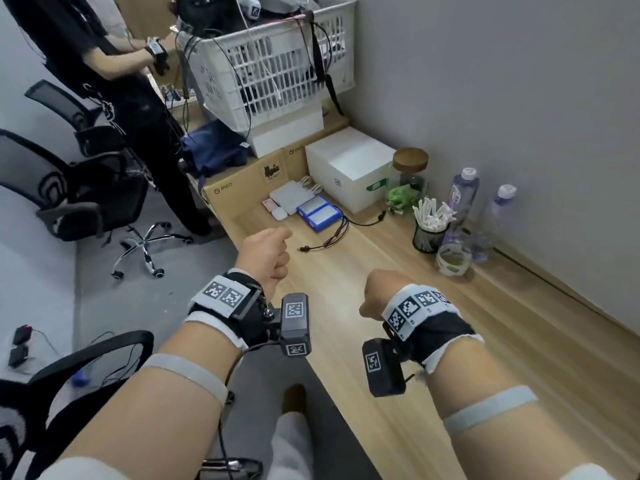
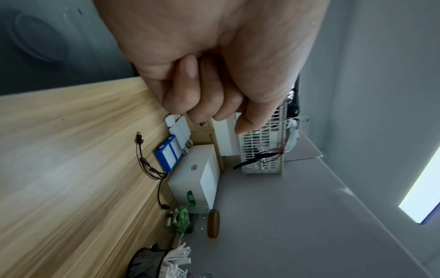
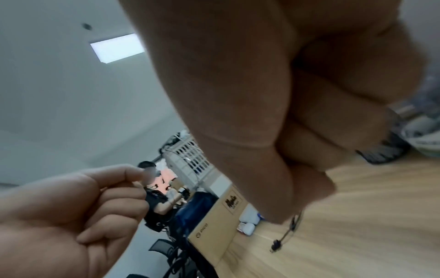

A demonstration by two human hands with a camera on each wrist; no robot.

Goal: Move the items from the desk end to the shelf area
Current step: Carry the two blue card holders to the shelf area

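My left hand (image 1: 268, 252) hovers over the near edge of the wooden desk (image 1: 450, 341), its fingers (image 2: 190, 90) curled into the palm around nothing. My right hand (image 1: 372, 294) is a tight empty fist (image 3: 297, 141) above the desk's middle. Beyond them lie two blue battery packs (image 1: 318, 213), a flat white device (image 1: 291, 199), a small white case (image 1: 278, 213) and a black cable (image 1: 332, 237). A white box (image 1: 349, 168), a cork-lidded jar (image 1: 408, 174), a mesh cup of white sticks (image 1: 429, 233), a tape roll (image 1: 453, 259) and two bottles (image 1: 464, 195) stand by the wall.
A cardboard box (image 1: 239, 192) closes the desk's far end, with a white laundry basket (image 1: 277, 64) full of gear stacked behind it. Another person (image 1: 121, 64) stands at the left beside black office chairs (image 1: 69, 188). The grey wall (image 1: 519, 98) runs along the desk's right side.
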